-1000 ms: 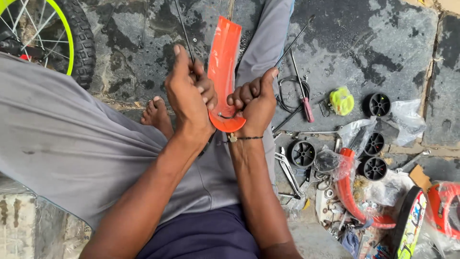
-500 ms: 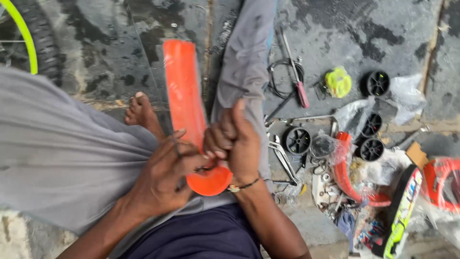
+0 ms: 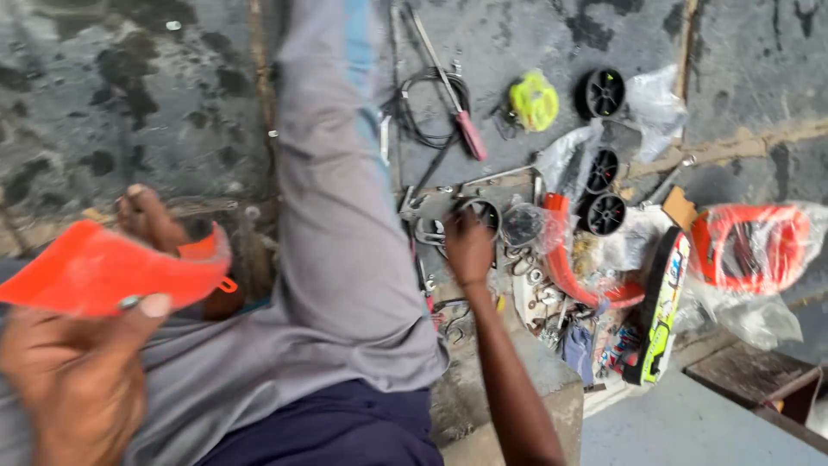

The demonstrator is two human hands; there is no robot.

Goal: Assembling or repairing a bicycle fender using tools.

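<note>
My left hand grips a red-orange plastic mudguard at the lower left, close to the camera, above my grey trouser leg. My right hand reaches out over a pile of small metal parts on the ground, fingers down beside a small black wheel. Whether it has hold of anything is hidden by the hand itself. My bare foot shows behind the mudguard.
More black wheels, a yellow-green part, a red-handled screwdriver, a black cable, orange parts in clear plastic, a curved orange piece and a black-and-green panel lie on stained concrete.
My right hand has let go of the mudguard and moved right to the parts pile. My left hand swung the mudguard down to the left, and the view shifted right.
</note>
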